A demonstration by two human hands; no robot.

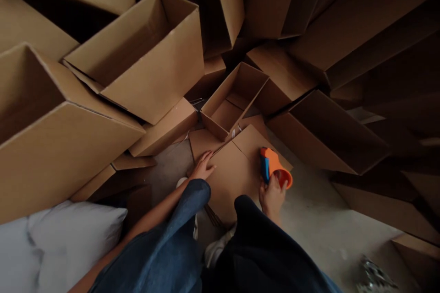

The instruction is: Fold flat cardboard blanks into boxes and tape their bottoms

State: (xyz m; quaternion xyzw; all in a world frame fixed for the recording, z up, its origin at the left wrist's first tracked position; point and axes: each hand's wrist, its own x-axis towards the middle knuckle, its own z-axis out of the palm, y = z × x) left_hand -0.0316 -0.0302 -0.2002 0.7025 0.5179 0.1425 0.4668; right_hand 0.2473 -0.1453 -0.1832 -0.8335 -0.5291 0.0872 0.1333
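A cardboard box (pixel 230 178) lies on the floor between my knees, its closed flaps facing up. My left hand (pixel 202 166) rests flat on the box's left flap, fingers stretched out together. My right hand (pixel 272 196) grips an orange and blue tape dispenser (pixel 273 167) and holds it against the box's right side. My legs in dark jeans fill the bottom of the view.
Open, empty cardboard boxes are piled all around: a big one (pixel 144 59) at upper left, a small one (pixel 233 98) just behind the box, more on the right (pixel 326 132). A white pillow (pixel 65 242) lies at lower left. Bare concrete floor (pixel 326 224) shows at lower right.
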